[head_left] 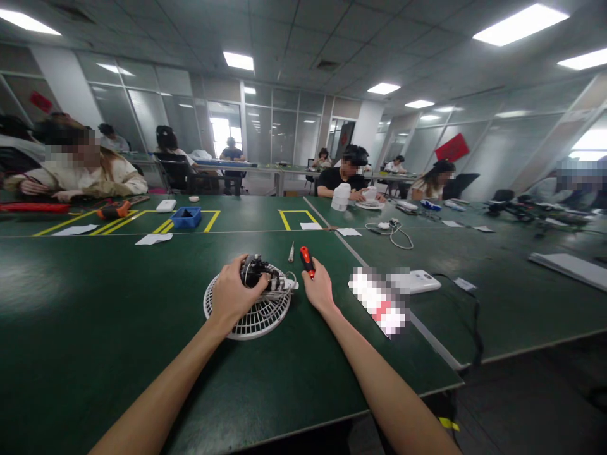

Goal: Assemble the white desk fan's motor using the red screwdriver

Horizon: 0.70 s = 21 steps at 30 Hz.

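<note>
A white round fan grille (253, 321) lies on the green table, with a black fan motor (253, 270) and loose white wires on top of it. My left hand (233, 289) is wrapped around the motor, thumb toward the right. To the right of the grille, my right hand (318, 287) grips a red and black screwdriver (307, 260), whose handle points away from me. Most of its shaft is hidden by the hand. A small pale, slim tool or bit (291, 253) lies on the table between the hands, touched by neither.
A blue bin (186, 217) and paper slips (154, 239) lie farther back. At right are a blurred white box (377, 303), a white power strip (420, 282) and its black cord (477, 322). Across the table, a person (348, 174) works on a white fan. The table's front edge runs close below.
</note>
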{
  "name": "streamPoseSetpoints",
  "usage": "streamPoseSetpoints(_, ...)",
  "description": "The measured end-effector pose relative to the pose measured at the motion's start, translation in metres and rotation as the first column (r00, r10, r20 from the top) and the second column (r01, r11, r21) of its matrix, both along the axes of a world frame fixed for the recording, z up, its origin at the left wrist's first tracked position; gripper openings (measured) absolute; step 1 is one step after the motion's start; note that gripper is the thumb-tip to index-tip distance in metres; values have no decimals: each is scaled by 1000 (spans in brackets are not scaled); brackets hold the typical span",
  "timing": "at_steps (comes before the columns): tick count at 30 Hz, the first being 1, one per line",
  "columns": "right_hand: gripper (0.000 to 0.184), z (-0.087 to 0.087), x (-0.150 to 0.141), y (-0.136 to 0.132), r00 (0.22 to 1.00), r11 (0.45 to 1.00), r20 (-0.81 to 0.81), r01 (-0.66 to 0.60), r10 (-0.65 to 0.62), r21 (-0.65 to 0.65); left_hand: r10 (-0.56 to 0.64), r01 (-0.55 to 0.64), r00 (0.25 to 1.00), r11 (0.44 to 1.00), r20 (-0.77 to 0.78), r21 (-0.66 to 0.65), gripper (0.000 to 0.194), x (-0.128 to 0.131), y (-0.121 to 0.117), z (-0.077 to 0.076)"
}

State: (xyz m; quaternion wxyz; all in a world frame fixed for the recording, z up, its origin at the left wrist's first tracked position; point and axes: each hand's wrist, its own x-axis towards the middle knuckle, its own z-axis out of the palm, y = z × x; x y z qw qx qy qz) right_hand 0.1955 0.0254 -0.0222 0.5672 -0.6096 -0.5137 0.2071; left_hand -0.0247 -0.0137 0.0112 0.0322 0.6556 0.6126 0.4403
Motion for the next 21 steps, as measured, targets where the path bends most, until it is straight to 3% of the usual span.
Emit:
streamPoseSetpoints(5, 59, -4, -1, 1, 947, 989, 320, 36, 13, -147, 5, -6, 1000, 996, -19, -90, 63, -6, 2, 8)
streamPoseSetpoints(10, 52, -5, -3, -2, 831, 974, 551, 57, 75, -219, 32, -61, 990, 974, -136, -218, 65, -37, 10, 20)
streamPoseSetpoints(16, 39, -7, -5, -5, 744, 976, 663, 69, 86, -205, 98, -208, 949, 909, -298, -362, 71, -102, 11, 37)
streamPoseSetpoints(21, 38, -2, -7, -9, 698, 966, 697, 28, 164, -255, 164, -395, 869, 798, -466, -456, 83, -180, 8, 40)
